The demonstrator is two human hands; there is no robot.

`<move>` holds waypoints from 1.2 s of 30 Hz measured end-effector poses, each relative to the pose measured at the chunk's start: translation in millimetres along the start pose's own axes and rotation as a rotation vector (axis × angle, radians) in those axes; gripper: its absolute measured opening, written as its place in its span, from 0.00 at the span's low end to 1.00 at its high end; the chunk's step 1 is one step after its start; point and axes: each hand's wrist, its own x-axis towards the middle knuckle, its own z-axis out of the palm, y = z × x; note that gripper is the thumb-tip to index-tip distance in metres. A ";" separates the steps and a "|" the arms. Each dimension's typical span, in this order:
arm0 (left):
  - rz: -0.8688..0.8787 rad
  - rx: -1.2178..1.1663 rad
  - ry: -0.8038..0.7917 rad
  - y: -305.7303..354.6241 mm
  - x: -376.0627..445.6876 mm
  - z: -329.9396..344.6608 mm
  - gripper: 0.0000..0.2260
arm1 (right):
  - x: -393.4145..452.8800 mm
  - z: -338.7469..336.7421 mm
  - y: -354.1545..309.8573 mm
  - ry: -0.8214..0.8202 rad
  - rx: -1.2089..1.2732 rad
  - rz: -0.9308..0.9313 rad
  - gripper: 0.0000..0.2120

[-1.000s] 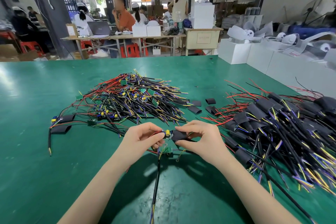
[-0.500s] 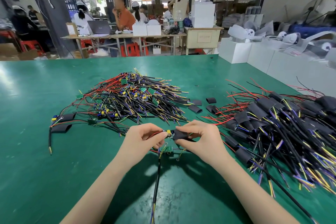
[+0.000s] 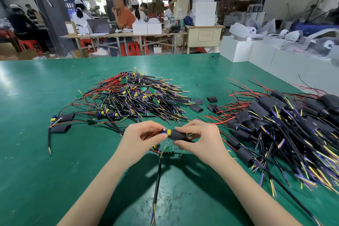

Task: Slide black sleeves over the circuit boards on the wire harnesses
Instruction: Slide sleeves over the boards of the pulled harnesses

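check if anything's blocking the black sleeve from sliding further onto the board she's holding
Nothing visible does. The right hand grips the black sleeve with its mouth at the circuit board, which the left hand pinches from the other end.

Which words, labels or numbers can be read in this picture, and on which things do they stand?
No text can be read.
Sign on the beige cabinet: faint printed line, too blurred to read.
Paper on the small brown board: too small to read.
Bottle labels on the far table: blurred.
Circuit boards: markings too small to read.
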 end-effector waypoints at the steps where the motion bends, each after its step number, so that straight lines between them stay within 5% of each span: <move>1: -0.018 -0.012 0.006 -0.6 -0.4 1.6 0.05 | -0.1 0.6 -0.2 -0.006 -0.015 -0.006 0.16; 8: -0.115 -0.112 0.017 -1.3 -3.0 7.0 0.01 | -1.0 1.8 -1.3 -0.001 -0.039 -0.072 0.16; 21: 0.036 0.038 -0.017 -0.1 -5.7 9.7 0.08 | -2.8 6.2 2.8 -0.050 -0.066 -0.049 0.16; 31: -0.143 -0.140 -0.016 0.4 -0.4 -4.3 0.08 | 1.0 0.7 5.5 -0.039 -0.155 -0.078 0.24; 36: -0.183 -0.169 0.027 -2.3 -1.4 -0.4 0.04 | -1.8 0.1 8.3 -0.091 -0.234 -0.023 0.15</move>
